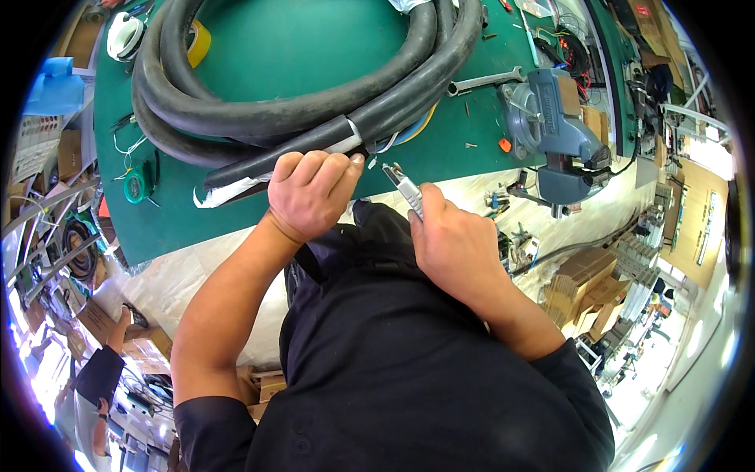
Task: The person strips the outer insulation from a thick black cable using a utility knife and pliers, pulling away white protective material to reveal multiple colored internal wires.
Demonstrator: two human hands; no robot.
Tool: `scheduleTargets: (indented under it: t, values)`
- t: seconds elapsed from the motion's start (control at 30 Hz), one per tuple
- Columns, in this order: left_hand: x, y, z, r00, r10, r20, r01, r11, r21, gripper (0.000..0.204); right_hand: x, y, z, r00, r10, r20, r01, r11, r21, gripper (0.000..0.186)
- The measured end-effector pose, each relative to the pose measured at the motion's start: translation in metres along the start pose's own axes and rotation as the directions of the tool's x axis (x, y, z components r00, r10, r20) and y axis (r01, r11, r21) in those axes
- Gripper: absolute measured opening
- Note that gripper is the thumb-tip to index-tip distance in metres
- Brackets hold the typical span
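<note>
Thick black cable lies coiled on the green bench. Its near end is slit, with white material showing along it and hanging from its left tip. My left hand is closed round this end, near the bench's front edge. Just right of it, my right hand grips a silver utility knife, tip pointed up-left toward the cable and a few small white scraps.
The green bench carries a vise and wrench at right, a green tape measure and yellow tape roll at left. Cardboard boxes stand below right. Another person is at lower left.
</note>
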State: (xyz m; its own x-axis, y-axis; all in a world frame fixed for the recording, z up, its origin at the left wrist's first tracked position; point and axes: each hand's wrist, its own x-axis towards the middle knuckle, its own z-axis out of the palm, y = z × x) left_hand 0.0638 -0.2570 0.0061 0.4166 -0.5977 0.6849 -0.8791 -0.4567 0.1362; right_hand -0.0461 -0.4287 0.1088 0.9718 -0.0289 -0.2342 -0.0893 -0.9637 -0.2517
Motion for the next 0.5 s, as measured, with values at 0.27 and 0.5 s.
scheduleTargets:
  t: [0.27, 0.5]
  values:
    - [-0.003, -0.002, -0.001, 0.998, 0.039, 0.042, -0.039, 0.999, -0.004, 0.014, -0.003, -0.003, 0.014, 0.998, 0.064, 0.015, -0.063, 0.998, -0.012, 0.026]
    - [-0.002, -0.001, -0.004, 0.995, 0.078, 0.063, -0.079, 0.997, 0.013, 0.012, -0.006, -0.001, 0.033, 0.99, 0.01, -0.139, -0.02, 0.997, -0.073, 0.03]
